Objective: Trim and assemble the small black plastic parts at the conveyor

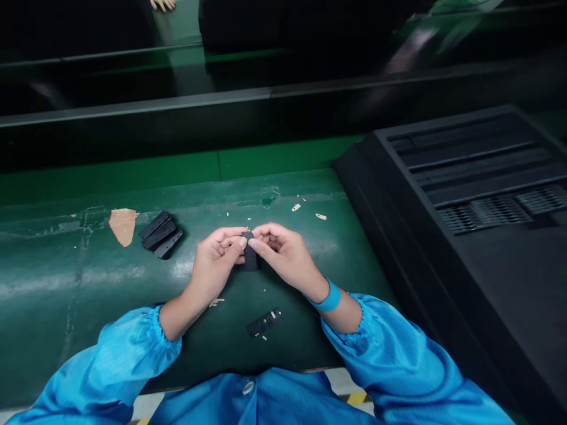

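Both my hands meet over the green table (66, 277), pinching one small black flat strip (250, 258) between them. My left hand (217, 260) grips its left side with fingers curled. My right hand (281, 251) presses thumb and fingers on its upper end. Another black strip (264, 322) lies on the table just below my hands. A small stack of similar black strips (160, 234) rests to the left of my left hand. My sleeves are bright blue, with a blue band on my right wrist.
A large black ribbed plastic housing (478, 195) fills the right side. A tan paper scrap (123, 224) lies beside the stack, and tiny tan bits dot the table. A dark conveyor rail (177, 106) runs behind. Another person's hand (163, 5) shows at the top.
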Demonstrator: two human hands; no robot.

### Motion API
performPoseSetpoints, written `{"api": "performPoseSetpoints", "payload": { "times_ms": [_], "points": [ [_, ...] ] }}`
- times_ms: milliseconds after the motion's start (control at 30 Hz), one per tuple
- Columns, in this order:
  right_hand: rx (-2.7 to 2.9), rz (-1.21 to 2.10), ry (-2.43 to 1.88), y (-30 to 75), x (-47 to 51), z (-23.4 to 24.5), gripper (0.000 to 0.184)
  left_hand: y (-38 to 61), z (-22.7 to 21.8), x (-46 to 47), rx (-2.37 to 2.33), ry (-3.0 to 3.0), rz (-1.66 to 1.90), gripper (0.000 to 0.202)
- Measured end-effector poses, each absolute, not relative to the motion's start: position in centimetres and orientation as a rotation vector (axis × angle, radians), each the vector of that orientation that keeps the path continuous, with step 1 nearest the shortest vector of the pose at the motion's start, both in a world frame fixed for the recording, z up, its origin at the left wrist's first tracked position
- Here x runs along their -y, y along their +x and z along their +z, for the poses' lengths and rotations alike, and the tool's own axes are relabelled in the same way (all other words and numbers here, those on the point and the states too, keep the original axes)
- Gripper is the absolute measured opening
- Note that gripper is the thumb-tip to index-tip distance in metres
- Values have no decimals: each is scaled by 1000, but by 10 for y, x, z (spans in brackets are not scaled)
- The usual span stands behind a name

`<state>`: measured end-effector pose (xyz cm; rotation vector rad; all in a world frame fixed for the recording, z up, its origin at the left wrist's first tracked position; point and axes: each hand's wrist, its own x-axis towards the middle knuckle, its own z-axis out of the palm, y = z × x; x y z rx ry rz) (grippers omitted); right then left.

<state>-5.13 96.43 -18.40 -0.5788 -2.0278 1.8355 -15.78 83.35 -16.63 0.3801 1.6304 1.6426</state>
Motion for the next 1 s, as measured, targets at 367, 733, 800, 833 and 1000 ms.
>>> {"api": "performPoseSetpoints", "payload": {
  "times_ms": [367, 733, 800, 833, 1000],
  "points": [
    [1912, 1899, -626, -48, -969, -173, 25, -157, -166, -832, -1684, 444, 1618, 34],
    [1511, 2440, -780, -53, -967, -179, 45, -145, -164, -829, -1724, 699, 1563, 18],
    [1481, 2481, -744, -55, -967, -179, 46, -149, -162, -830, -1671, 592, 1580, 23],
    [1475, 2493, -731, -55, -967, -180, 48, -151, -162, -831, -1664, 546, 1582, 26],
    [1558, 2407, -718, -55, -973, -183, 49, -158, -160, -832, -1710, 464, 1567, 35]
  ]
}}
